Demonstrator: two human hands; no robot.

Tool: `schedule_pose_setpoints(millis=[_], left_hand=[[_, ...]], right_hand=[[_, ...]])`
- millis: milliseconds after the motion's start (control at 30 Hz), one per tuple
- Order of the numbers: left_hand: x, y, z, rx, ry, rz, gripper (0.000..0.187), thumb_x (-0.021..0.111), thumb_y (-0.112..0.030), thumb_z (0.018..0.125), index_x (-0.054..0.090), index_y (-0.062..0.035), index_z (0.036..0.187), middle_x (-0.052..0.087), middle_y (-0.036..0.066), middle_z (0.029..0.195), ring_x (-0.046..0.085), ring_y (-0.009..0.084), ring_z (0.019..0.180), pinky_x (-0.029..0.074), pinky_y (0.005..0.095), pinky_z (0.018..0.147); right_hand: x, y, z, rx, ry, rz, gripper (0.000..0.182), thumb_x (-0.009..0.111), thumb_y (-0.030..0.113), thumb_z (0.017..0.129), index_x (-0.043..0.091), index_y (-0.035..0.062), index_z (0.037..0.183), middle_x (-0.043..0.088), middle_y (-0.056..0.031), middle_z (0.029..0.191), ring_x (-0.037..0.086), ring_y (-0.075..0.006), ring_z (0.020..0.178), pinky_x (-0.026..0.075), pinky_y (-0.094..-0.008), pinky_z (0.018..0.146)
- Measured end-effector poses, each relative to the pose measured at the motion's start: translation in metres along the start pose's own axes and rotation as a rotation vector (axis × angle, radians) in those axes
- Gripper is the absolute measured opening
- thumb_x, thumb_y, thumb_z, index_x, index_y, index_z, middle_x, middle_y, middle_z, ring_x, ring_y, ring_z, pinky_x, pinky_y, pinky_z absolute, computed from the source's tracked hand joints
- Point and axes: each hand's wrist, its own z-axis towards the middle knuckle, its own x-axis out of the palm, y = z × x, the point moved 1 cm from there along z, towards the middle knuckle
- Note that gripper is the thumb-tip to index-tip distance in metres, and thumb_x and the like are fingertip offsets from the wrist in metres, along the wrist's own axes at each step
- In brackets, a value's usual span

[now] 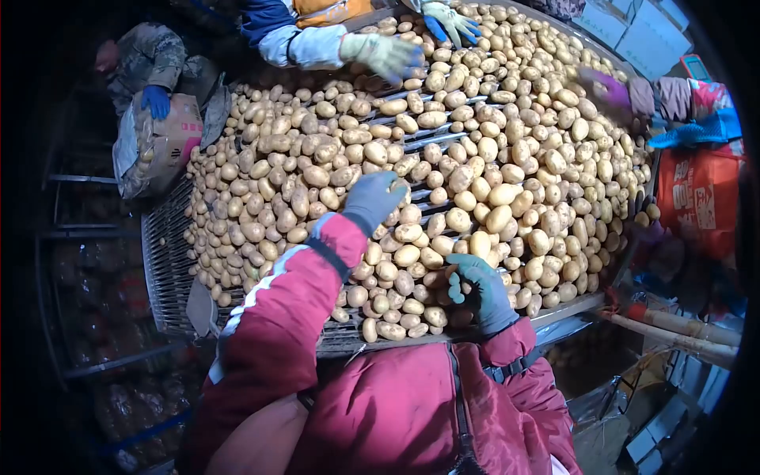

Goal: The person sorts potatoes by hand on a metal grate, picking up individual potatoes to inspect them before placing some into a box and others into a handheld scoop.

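Observation:
My left hand (374,201), in a grey-blue glove, reaches over the middle of a wide bed of potatoes (317,176). Its fingers are closed about a potato that is mostly hidden at the fingertips. Closer to my body, my right hand (480,290) wears a teal glove and hovers low over potatoes at the near edge. Its thumb and fingers are apart, and I see nothing held in them. The potatoes lie loose on a slatted metal rack (435,140), whose bars show through gaps between them.
Across the rack, another person's gloved hands (383,55) reach over the potatoes. A purple-gloved hand (606,89) works at the right. A person with a blue glove (156,101) is beside a cardboard box (176,136) at the left. A red bag (698,198) hangs at the right edge.

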Motion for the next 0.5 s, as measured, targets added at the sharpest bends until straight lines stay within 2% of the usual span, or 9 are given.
schedule_pose_setpoints(millis=[33,100,167,233,300,367,400,500], left_hand=[[0.009,-0.002,0.002,-0.002,0.004,-0.004,0.044,0.071,-0.042,0.088,0.070,-0.0046,0.111,0.071,0.018,0.100,0.069,0.0364,0.097,0.053,0.0457,0.090],[0.033,-0.018,0.001,0.196,-0.075,0.279,0.050,0.074,-0.039,0.085,0.065,-0.0051,0.121,0.069,0.017,0.106,0.065,0.0384,0.101,0.052,0.0488,0.091],[0.038,-0.023,0.004,0.174,-0.102,0.280,0.054,0.075,-0.038,0.083,0.063,-0.0052,0.124,0.067,0.018,0.108,0.063,0.0381,0.105,0.051,0.0487,0.092],[0.041,-0.017,0.012,0.133,-0.025,0.215,0.052,0.075,-0.036,0.083,0.064,-0.0043,0.123,0.067,0.019,0.111,0.063,0.0384,0.107,0.051,0.0483,0.093],[0.035,-0.010,0.010,0.158,-0.034,0.152,0.049,0.075,-0.032,0.082,0.065,-0.0045,0.122,0.066,0.020,0.114,0.063,0.0382,0.110,0.051,0.0473,0.096],[0.026,-0.006,0.008,0.144,0.076,0.058,0.048,0.074,-0.030,0.083,0.066,-0.0051,0.123,0.065,0.021,0.118,0.063,0.0381,0.113,0.051,0.0456,0.099],[0.024,-0.006,0.005,0.121,0.054,0.008,0.048,0.076,-0.029,0.081,0.067,-0.0059,0.123,0.065,0.020,0.119,0.063,0.0371,0.114,0.050,0.0437,0.100],[0.014,-0.001,-0.004,0.083,0.142,-0.074,0.050,0.079,-0.028,0.079,0.068,-0.0070,0.123,0.064,0.019,0.119,0.063,0.0356,0.113,0.051,0.0428,0.100]], right_hand=[[-0.003,-0.005,0.004,-0.018,0.016,0.011,0.036,0.057,0.019,0.099,0.063,-0.0035,0.127,0.065,-0.0066,0.094,0.057,-0.0139,0.070,0.050,-0.0264,0.063],[-0.001,-0.008,0.001,-0.027,0.034,0.021,0.038,0.058,0.019,0.098,0.063,-0.0044,0.127,0.066,-0.0077,0.094,0.058,-0.0150,0.072,0.052,-0.0276,0.066],[0.011,0.004,-0.004,0.075,0.044,0.166,0.034,0.062,0.017,0.096,0.067,0.0013,0.126,0.068,-0.0063,0.101,0.063,-0.0166,0.092,0.054,-0.0297,0.083],[0.010,0.002,-0.001,0.097,0.033,0.212,0.034,0.067,0.014,0.093,0.067,-0.0001,0.124,0.069,-0.0058,0.100,0.066,-0.0182,0.091,0.055,-0.0307,0.084],[0.006,-0.006,0.002,0.068,-0.081,-0.006,0.034,0.074,0.011,0.086,0.068,0.0013,0.119,0.070,-0.0070,0.098,0.069,-0.0210,0.088,0.057,-0.0326,0.081],[-0.007,-0.015,0.009,0.049,-0.046,-0.010,0.035,0.077,0.010,0.083,0.069,0.0022,0.116,0.071,-0.0084,0.099,0.070,-0.0220,0.088,0.058,-0.0334,0.080],[-0.009,-0.014,0.010,0.031,-0.010,-0.020,0.036,0.080,0.009,0.080,0.069,0.0031,0.114,0.071,-0.0097,0.100,0.071,-0.0230,0.087,0.059,-0.0342,0.079],[-0.008,-0.015,0.009,0.053,-0.073,0.028,0.035,0.080,0.011,0.079,0.071,0.0055,0.112,0.071,-0.0111,0.100,0.071,-0.0252,0.087,0.058,-0.0336,0.079]])
